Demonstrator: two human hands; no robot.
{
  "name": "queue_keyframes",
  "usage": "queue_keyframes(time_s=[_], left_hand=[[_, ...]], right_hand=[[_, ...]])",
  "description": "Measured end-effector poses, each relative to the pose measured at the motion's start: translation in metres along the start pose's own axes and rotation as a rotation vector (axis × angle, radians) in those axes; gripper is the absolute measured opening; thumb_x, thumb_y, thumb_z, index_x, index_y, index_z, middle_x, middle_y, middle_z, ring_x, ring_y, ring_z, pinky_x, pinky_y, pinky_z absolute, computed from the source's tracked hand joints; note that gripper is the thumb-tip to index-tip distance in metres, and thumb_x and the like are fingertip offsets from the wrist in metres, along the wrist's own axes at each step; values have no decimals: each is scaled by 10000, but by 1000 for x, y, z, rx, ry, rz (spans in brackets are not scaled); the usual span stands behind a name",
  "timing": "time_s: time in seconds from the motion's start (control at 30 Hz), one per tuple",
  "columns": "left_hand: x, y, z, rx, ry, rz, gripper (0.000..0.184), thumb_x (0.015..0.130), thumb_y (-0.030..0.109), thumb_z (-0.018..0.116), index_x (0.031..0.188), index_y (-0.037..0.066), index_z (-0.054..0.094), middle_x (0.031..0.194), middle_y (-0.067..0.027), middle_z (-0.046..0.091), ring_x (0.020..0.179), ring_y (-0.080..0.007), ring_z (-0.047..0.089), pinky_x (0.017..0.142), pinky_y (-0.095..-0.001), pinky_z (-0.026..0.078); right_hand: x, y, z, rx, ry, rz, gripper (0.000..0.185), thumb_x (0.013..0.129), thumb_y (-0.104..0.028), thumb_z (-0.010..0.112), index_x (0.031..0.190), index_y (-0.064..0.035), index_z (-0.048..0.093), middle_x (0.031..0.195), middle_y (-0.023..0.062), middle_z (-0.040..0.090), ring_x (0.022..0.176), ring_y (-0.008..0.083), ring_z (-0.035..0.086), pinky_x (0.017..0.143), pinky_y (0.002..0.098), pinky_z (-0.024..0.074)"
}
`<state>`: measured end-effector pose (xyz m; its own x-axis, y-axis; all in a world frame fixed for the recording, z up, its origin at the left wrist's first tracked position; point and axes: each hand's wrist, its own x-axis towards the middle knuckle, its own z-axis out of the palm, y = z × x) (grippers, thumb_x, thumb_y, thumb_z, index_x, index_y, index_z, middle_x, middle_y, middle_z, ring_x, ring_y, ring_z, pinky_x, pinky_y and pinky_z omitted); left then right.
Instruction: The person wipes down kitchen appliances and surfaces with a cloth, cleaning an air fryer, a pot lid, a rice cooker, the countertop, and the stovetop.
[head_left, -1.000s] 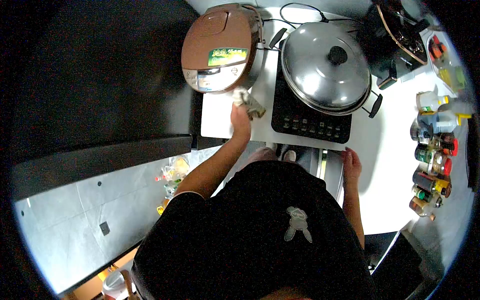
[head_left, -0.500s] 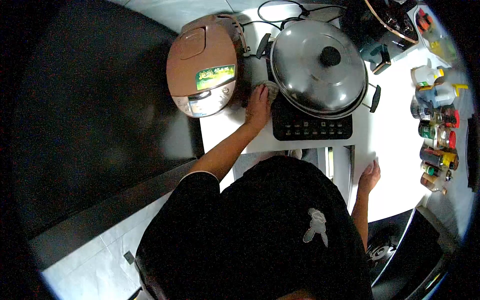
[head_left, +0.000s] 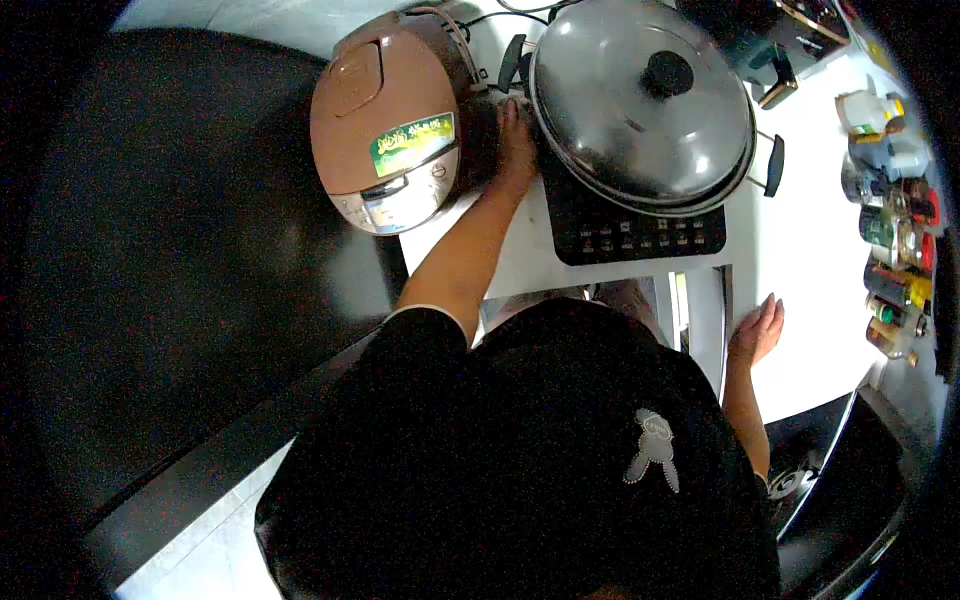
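My left hand reaches into the gap between a brown rice cooker and a large lidded steel pan. Its fingers press down on the counter over a greyish cloth, which is mostly hidden in shadow now. The pan sits on a black induction cooker, its button panel facing me. Over on the right, my right hand lies on the white counter near its front edge, fingers stretched out and holding nothing.
Several bottles and jars line the counter's right side. A black appliance stands at the back right, and cables run behind the pan. A large dark panel is on the left. The pan's handle sticks out rightward.
My left hand has slid farther back between the rice cooker and the pan, the cloth going mostly out of sight. My right hand's fingers have straightened on the counter. The view has shifted slightly.
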<state>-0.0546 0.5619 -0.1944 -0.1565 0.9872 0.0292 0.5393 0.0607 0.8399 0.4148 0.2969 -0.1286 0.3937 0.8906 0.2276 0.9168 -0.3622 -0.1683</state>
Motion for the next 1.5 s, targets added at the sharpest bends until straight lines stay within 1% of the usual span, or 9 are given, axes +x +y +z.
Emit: queue_keyframes(time_s=[0.1, 0.17, 0.27, 0.5, 0.7, 0.8, 0.97, 1.13, 1.5], left_hand=[[-58, 5, -30, 630, -161, 419, 515, 905, 63, 421, 1403, -38, 337, 1505, -224, 252, 1423, -377, 150, 1171, -445, 138], [-104, 36, -44, 325, -239, 36, 524, 854, 44, 498, 1350, -71, 376, 1491, -228, 268, 1401, -411, 187, 1161, -475, 161], [-146, 27, -58, 744, -426, 333, 543, 831, 71, 534, 1337, -64, 388, 1487, -223, 272, 1380, -428, 224, 1149, -492, 190], [-118, 66, -54, 614, -326, 243, 546, 792, 111, 595, 1289, -61, 448, 1484, -214, 279, 1388, -415, 217, 1146, -497, 196], [-166, 43, -72, 800, -512, 449, 419, 810, 132, 596, 1186, -43, 540, 1484, -228, 287, 1390, -417, 216, 1145, -492, 207], [-183, 45, -76, 825, -373, 618, 302, 822, 155, 588, 1056, -34, 610, 1476, -221, 310, 1391, -409, 217, 1138, -495, 227], [-170, 44, -52, 893, -272, 478, 294, 848, 177, 571, 1043, -38, 620, 1470, -214, 326, 1377, -412, 252, 1134, -503, 231], [-210, 23, -85, 918, -615, 654, 353, 835, 219, 600, 1122, 13, 615, 1474, -176, 342, 1385, -393, 254, 1130, -512, 229], [-205, 42, -86, 843, -673, 674, 345, 845, 189, 596, 1169, 70, 608, 1503, -150, 312, 1417, -360, 202, 1143, -476, 216]], right_hand=[[2, 4, 3, 22, 48, -44, 491, 858, -83, 540, 1343, -134, 481, 1360, 183, 473, 1254, 366, 449, 1035, 452, 376], [0, 7, 7, -25, 67, -68, 478, 861, -88, 541, 1334, -131, 489, 1351, 178, 483, 1240, 365, 464, 1019, 456, 389], [-1, 10, 6, 13, 80, -64, 471, 863, -93, 543, 1329, -134, 493, 1346, 170, 490, 1233, 354, 475, 1013, 454, 396], [-3, 8, 4, -18, 64, -32, 450, 895, -145, 529, 1343, -165, 493, 1378, 147, 476, 1273, 327, 446, 1031, 468, 359], [-1, 6, 4, 1, 34, 29, 428, 913, -169, 502, 1341, -167, 510, 1398, 140, 463, 1294, 326, 423, 1058, 465, 330], [-2, 7, 6, 18, 49, 14, 444, 894, -160, 519, 1338, -155, 512, 1390, 147, 469, 1286, 338, 427, 1059, 466, 330], [-2, 6, -1, 11, 20, -2, 492, 851, -139, 563, 1340, -138, 508, 1377, 159, 477, 1278, 342, 432, 1053, 473, 336], [0, 6, 2, -1, 24, 6, 488, 857, -146, 561, 1341, -147, 508, 1372, 151, 484, 1280, 336, 432, 1053, 465, 338], [-3, 10, 6, -20, 79, -26, 423, 907, -150, 507, 1328, -185, 516, 1350, 133, 503, 1244, 328, 474, 1025, 468, 363]])
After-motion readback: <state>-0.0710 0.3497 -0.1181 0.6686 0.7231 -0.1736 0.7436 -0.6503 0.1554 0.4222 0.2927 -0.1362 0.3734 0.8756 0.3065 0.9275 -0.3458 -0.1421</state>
